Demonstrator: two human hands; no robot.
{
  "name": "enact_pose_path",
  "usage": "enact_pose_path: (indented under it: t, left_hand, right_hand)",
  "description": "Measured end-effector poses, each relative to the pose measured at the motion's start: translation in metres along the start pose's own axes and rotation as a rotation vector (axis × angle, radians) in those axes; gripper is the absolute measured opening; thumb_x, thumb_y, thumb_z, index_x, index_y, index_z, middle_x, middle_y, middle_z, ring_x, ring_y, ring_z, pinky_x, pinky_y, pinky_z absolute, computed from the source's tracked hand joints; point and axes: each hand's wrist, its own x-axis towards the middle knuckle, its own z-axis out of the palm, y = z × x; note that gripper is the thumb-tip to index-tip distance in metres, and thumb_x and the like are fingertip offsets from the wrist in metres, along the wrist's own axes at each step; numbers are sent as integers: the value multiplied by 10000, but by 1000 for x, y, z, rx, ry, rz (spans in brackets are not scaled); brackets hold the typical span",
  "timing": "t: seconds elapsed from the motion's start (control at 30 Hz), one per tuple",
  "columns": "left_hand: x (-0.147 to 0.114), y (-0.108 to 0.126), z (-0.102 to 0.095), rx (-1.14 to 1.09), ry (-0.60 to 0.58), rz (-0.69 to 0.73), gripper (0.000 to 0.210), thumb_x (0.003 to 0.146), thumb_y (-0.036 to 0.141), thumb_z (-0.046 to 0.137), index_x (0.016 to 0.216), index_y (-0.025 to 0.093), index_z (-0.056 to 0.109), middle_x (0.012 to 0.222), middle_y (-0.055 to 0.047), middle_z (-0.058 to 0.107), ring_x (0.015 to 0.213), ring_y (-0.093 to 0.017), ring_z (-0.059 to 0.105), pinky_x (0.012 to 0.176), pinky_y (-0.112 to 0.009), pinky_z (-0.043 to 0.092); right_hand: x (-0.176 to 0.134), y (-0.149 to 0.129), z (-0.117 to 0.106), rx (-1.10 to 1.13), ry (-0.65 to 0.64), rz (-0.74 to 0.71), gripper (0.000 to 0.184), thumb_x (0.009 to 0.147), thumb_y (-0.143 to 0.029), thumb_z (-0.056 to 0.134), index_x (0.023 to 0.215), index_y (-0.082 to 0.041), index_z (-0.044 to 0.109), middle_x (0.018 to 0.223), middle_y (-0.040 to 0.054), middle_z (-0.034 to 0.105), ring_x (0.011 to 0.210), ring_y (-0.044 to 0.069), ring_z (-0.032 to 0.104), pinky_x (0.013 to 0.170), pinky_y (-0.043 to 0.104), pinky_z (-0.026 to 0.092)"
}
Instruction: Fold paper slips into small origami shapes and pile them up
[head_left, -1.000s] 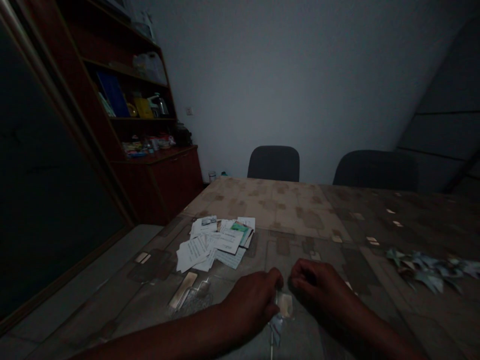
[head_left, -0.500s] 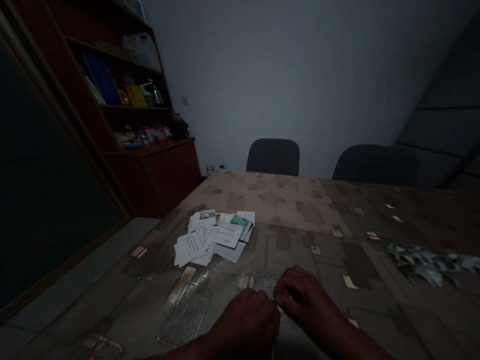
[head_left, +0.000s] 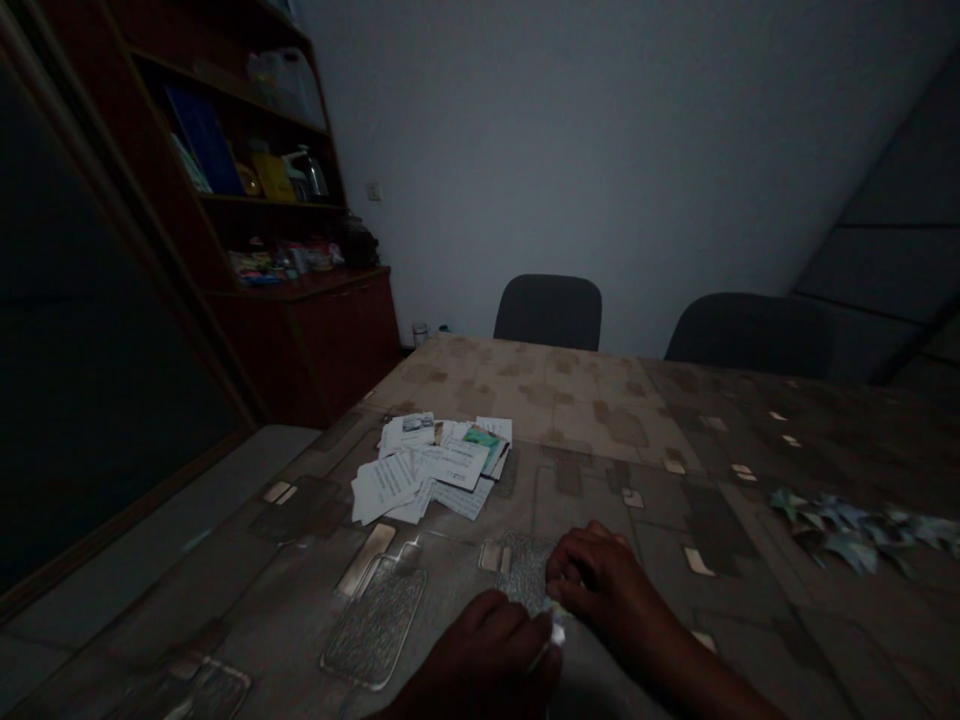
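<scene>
Close to the near edge of the table, my left hand and my right hand almost meet. Both have their fingers curled into a pinch. Between them shows a small pale piece of paper, mostly covered by the fingers, so its shape is unclear. Beyond my left hand lies a loose, overlapping pile of printed paper cards, one of them with a green picture. To the right of my right hand sits a cluster of pointed folded paper pieces.
A patterned cloth covers the table. Two dark chairs, one a grey chair and the other a right-hand chair, stand at its far side. A reddish-brown cabinet with loaded shelves is at the left. The room is dim.
My left hand has turned and dropped slightly, and more of the small pale paper shows between the fingers. My right hand has barely moved. The view has shifted slightly.
</scene>
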Motion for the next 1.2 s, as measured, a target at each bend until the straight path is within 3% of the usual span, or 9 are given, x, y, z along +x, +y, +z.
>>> enact_pose_path:
  t: [0.3,0.67,0.73,0.87,1.07,1.2]
  left_hand:
    - [-6,-3,17,69,102,56,20,917,217,576,916,199,570,844,24,636,705,-144,561,908,-352,415]
    - [-8,-4,23,-3,242,-2,50,913,279,603,917,233,586,729,86,627,657,-99,594,1003,-364,386]
    - [-7,-2,22,-11,268,-56,72,917,292,599,899,224,584,708,92,628,646,-98,601,1011,-357,390]
    - [-4,3,16,-7,213,-94,81,904,283,611,866,218,579,743,91,645,656,-109,601,1036,-362,378]
    - [-12,-2,23,-65,141,-82,92,855,301,667,877,249,594,737,72,617,686,-126,583,1009,-384,402]
    - [-21,-7,38,-208,200,-208,174,817,387,697,858,241,611,730,49,622,690,-135,598,1007,-404,410]
  right_hand:
    - [0,-1,1,-49,44,-8,101,810,-144,669,735,-209,647,711,-21,644,783,194,552,742,322,313]
    - [-1,2,1,-44,48,-28,150,899,-209,601,750,-213,622,738,-19,650,789,193,557,746,324,339]
    - [-3,1,0,-45,46,-26,88,867,-228,646,780,-216,636,742,-15,643,788,198,557,746,325,351]
    - [-7,-3,2,-110,56,-1,198,706,-198,792,836,-204,643,795,4,635,823,224,547,765,347,353]
    - [-5,-5,4,-116,72,34,114,773,-189,739,801,-222,634,742,-17,634,795,212,548,746,339,334]
    - [0,-3,5,-111,95,33,113,798,-157,712,774,-220,621,751,-25,656,805,204,556,761,340,322]
